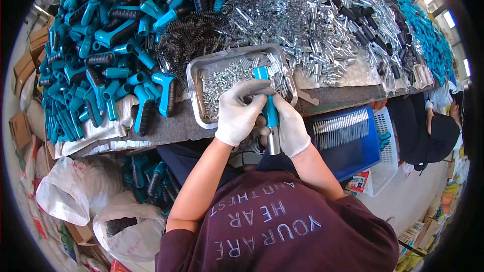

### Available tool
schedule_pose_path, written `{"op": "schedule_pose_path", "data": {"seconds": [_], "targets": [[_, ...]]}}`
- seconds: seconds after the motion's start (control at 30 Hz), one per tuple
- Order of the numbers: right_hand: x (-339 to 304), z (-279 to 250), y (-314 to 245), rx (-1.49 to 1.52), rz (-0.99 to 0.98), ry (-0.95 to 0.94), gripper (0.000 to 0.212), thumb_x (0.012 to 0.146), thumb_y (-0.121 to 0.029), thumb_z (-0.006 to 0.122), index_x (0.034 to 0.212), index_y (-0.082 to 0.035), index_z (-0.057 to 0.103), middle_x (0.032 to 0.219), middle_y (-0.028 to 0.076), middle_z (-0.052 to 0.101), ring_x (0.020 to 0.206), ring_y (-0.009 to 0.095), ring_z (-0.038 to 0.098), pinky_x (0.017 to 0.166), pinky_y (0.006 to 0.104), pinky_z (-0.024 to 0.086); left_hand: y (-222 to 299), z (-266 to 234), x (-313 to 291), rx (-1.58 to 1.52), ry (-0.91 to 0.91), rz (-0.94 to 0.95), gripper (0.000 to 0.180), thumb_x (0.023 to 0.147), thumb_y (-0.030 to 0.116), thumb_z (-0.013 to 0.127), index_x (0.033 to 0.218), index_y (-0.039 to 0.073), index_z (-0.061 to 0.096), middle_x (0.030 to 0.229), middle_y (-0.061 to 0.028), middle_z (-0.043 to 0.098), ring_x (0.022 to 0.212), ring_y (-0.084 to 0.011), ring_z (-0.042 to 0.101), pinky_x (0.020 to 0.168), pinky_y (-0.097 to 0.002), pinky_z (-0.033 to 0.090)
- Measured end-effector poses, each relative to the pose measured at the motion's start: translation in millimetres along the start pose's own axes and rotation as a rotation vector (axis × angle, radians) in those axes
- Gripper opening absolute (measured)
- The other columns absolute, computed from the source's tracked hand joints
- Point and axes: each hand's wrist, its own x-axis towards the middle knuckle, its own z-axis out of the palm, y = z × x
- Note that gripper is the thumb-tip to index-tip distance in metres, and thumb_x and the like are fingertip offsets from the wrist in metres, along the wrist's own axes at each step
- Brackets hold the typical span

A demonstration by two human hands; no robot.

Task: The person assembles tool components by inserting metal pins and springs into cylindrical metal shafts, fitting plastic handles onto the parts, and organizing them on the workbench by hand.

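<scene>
Fingers (259, 102) of both hands (236, 116) (293, 130) pinching teal handle (272, 113) at metal tray's near rim (205, 123)

Pale capitals (267, 215) on a maroon shirt (282, 247) (several lines), faint red print (86, 167) on white bag (68, 189)

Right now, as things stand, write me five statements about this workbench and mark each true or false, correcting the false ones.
1. The left hand and right hand are both on one teal tool body. True.
2. Both hands are bare. False: they wear white gloves.
3. The metal tray holds small silvery parts. True.
4. The tool body's metal tube end points toward the tray. False: it points toward the person.
5. The blue crate is on the person's left. False: it is on the right.
</scene>
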Motion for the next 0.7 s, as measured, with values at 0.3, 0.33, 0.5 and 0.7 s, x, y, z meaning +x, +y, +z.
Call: {"op": "schedule_pose_path", "data": {"seconds": [0.3, 0.33, 0.5, 0.7], "targets": [[-8.7, 4.5, -7.4, -0.155, -0.233, -0.121, 0.041, 0.105, -0.03, 0.04, 0.137, -0.004, 0.046, 0.088, 0.005, 0.06, 0.066, 0.012, 0.059, 0.053, 0.0256, 0.05, 16.9, 3.4, -3.6, -0.478, -0.119, -0.243, 0.03, 0.089, 0.009, 0.066, 0.114, 0.001, 0.052, 0.089, -0.0062, 0.06, 0.058, -0.013, 0.061, 0.051, -0.0251, 0.051], [-8.3, 1.9, -8.6, -0.149, -0.222, -0.163, 0.042, 0.106, -0.03, 0.04, 0.138, -0.003, 0.044, 0.087, 0.005, 0.06, 0.065, 0.012, 0.059, 0.053, 0.0257, 0.05, 21.6, 4.1, -4.2, -0.476, -0.123, -0.243, 0.03, 0.089, 0.009, 0.066, 0.114, 0.001, 0.052, 0.089, -0.0062, 0.06, 0.058, -0.013, 0.061, 0.051, -0.0251, 0.051], [-13.6, 9.6, -9.8, -0.086, -0.173, -0.157, 0.046, 0.105, -0.03, 0.041, 0.143, -0.003, 0.04, 0.082, 0.005, 0.06, 0.061, 0.013, 0.058, 0.053, 0.0259, 0.048, 21.4, 0.4, -0.7, -0.255, -0.149, -0.206, 0.017, 0.091, 0.014, 0.065, 0.1, 0.005, 0.054, 0.081, -0.0032, 0.06, 0.06, -0.0112, 0.058, 0.049, -0.0256, 0.05], [-4.4, -3.4, -16.3, -0.618, -0.329, 0.009, 0.041, 0.1, -0.024, 0.05, 0.133, 0.0, 0.048, 0.077, 0.003, 0.056, 0.058, 0.011, 0.054, 0.049, 0.0246, 0.044, 15.7, -22.5, 15.2, 0.506, -0.095, 0.055, 0.017, 0.09, 0.021, 0.066, 0.086, 0.005, 0.065, 0.08, -0.0069, 0.066, 0.075, -0.0207, 0.065, 0.07, -0.0349, 0.05]]}}
